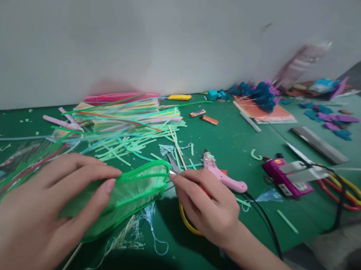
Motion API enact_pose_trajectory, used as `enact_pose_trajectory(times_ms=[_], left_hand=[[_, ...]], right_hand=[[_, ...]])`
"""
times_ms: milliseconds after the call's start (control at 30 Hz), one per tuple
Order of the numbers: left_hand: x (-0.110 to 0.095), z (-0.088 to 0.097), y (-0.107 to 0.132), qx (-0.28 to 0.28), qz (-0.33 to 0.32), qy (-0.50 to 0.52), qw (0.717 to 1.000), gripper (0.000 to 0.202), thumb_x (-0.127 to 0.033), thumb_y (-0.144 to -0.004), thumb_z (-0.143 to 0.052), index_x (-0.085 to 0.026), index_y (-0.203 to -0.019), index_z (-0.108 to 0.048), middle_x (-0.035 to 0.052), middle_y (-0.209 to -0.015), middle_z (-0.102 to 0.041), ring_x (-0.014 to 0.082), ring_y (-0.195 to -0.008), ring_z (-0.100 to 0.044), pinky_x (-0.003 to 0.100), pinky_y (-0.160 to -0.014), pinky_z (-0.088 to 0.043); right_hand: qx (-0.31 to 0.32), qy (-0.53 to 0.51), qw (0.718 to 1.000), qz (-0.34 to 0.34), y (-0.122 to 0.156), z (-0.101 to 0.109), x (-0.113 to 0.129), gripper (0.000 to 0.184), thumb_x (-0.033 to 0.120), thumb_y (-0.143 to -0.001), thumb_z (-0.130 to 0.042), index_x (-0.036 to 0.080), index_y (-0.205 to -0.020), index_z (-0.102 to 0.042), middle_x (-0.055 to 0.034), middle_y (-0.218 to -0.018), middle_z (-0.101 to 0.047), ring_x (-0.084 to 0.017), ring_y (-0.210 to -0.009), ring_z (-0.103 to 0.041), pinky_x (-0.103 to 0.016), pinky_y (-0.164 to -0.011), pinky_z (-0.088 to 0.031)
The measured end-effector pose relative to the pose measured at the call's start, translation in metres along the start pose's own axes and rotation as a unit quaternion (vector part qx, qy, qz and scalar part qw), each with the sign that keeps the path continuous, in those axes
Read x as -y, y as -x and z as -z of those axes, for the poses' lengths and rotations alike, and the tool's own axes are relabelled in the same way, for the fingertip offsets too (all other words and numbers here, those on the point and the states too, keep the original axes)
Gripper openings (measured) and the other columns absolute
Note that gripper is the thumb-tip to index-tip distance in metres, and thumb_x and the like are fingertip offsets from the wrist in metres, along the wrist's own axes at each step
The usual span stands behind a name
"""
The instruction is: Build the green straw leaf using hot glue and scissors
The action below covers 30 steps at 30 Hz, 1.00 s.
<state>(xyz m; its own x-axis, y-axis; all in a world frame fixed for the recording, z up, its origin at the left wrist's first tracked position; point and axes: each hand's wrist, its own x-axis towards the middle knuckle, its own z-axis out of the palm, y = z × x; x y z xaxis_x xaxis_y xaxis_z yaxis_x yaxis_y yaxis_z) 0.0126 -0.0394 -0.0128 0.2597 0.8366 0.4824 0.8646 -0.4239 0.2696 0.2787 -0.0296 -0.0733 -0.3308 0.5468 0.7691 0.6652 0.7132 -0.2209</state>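
My left hand grips a green craft piece between thumb and fingers. The piece is long and curved, with fuzzy green pipe-cleaner edges around a pleated, see-through green sheet. At its right tip, my right hand is closed in a pinch; a small white spot shows at the fingertips, too small to name. Under the right hand lie scissors with a yellow handle, partly hidden. A pale blue tassel rests on the table just below the green piece.
Cut pipe cleaners lie heaped at the back left. Beyond my right hand is a pink glue gun with a black cable. Farther right are a purple power box, a metal ruler and dark blue flowers. A wall closes the back.
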Motion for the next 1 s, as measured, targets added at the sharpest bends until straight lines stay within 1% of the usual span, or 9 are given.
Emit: enact_pose_trajectory(times_ms=[167,333,467,533,600,667,733,867,1000], left_hand=[[0.008,0.003,0.003,0.016,-0.061,-0.008,0.998,0.025,-0.039,-0.092,-0.055,-0.045,-0.11,-0.07,-0.0034,-0.11,-0.071,0.026,-0.096,-0.07,0.045,-0.089,-0.054],[0.015,0.003,0.004,0.02,-0.078,0.002,0.997,0.031,-0.037,-0.09,-0.054,-0.049,-0.115,-0.069,-0.0042,-0.112,-0.072,0.0275,-0.095,-0.071,0.048,-0.092,-0.054],[0.017,0.0,0.003,0.015,-0.075,-0.003,0.997,0.028,-0.04,-0.089,-0.055,-0.049,-0.112,-0.069,-0.0042,-0.111,-0.072,0.0284,-0.096,-0.07,0.05,-0.089,-0.054],[0.016,-0.002,0.002,0.019,-0.071,-0.009,0.997,0.025,-0.039,-0.091,-0.054,-0.047,-0.111,-0.069,-0.004,-0.112,-0.071,0.0266,-0.097,-0.07,0.047,-0.087,-0.052],[0.015,-0.002,0.001,0.019,-0.089,-0.011,0.996,0.023,-0.038,-0.095,-0.055,-0.045,-0.112,-0.068,-0.004,-0.113,-0.07,0.0234,-0.095,-0.07,0.043,-0.086,-0.05],[0.015,-0.001,0.0,0.017,-0.11,-0.006,0.994,0.023,-0.038,-0.097,-0.054,-0.043,-0.115,-0.067,-0.0039,-0.114,-0.068,0.021,-0.096,-0.069,0.04,-0.088,-0.049],[0.016,0.0,0.0,0.018,-0.115,-0.004,0.993,0.023,-0.038,-0.098,-0.054,-0.042,-0.117,-0.066,-0.004,-0.115,-0.067,0.0196,-0.098,-0.067,0.037,-0.091,-0.047],[0.016,0.002,0.002,0.027,-0.101,-0.005,0.994,0.021,-0.039,-0.101,-0.051,-0.039,-0.116,-0.066,-0.0047,-0.117,-0.064,0.0169,-0.103,-0.064,0.031,-0.094,-0.045],[0.015,0.0,0.001,0.02,-0.122,-0.008,0.992,0.02,-0.038,-0.102,-0.05,-0.037,-0.115,-0.065,-0.0054,-0.116,-0.062,0.0122,-0.101,-0.063,0.024,-0.089,-0.044]], right_hand=[[-0.027,-0.019,0.998,-0.049,-0.001,-0.005,0.009,0.019,0.006,-0.094,-0.062,0.017,-0.107,-0.071,-0.0084,-0.09,-0.075,-0.016,-0.077,-0.07,-0.029,-0.069,-0.06],[-0.04,-0.037,0.995,-0.081,-0.001,-0.005,0.017,0.017,0.005,-0.094,-0.062,0.015,-0.106,-0.07,-0.0084,-0.089,-0.074,-0.015,-0.078,-0.069,-0.028,-0.068,-0.058],[-0.006,-0.055,0.994,-0.089,0.006,0.006,0.026,0.024,0.0,-0.092,-0.058,0.015,-0.108,-0.067,-0.0094,-0.093,-0.073,-0.017,-0.082,-0.067,-0.031,-0.071,-0.058],[0.022,-0.072,0.993,-0.09,0.01,0.011,0.031,0.026,-0.002,-0.09,-0.056,0.015,-0.107,-0.067,-0.0099,-0.093,-0.072,-0.018,-0.081,-0.066,-0.031,-0.07,-0.057],[0.053,-0.09,0.99,-0.098,0.011,0.016,0.035,0.023,0.0,-0.091,-0.055,0.015,-0.104,-0.066,-0.009,-0.09,-0.071,-0.017,-0.078,-0.064,-0.03,-0.066,-0.056],[0.073,-0.094,0.988,-0.103,0.011,0.02,0.038,0.019,0.003,-0.094,-0.055,0.016,-0.102,-0.067,-0.0081,-0.088,-0.07,-0.017,-0.077,-0.063,-0.03,-0.065,-0.055],[0.079,-0.075,0.99,-0.092,0.008,0.023,0.038,0.018,0.005,-0.095,-0.057,0.016,-0.105,-0.067,-0.0076,-0.088,-0.07,-0.017,-0.077,-0.063,-0.03,-0.066,-0.054],[0.069,-0.023,0.997,-0.038,0.002,0.032,0.034,0.022,0.005,-0.093,-0.062,0.013,-0.112,-0.07,-0.0077,-0.091,-0.071,-0.018,-0.08,-0.062,-0.032,-0.072,-0.053],[0.047,0.007,0.999,-0.006,-0.009,0.036,0.026,0.019,0.001,-0.089,-0.066,0.01,-0.104,-0.073,-0.0074,-0.088,-0.07,-0.017,-0.079,-0.06,-0.032,-0.073,-0.049]])
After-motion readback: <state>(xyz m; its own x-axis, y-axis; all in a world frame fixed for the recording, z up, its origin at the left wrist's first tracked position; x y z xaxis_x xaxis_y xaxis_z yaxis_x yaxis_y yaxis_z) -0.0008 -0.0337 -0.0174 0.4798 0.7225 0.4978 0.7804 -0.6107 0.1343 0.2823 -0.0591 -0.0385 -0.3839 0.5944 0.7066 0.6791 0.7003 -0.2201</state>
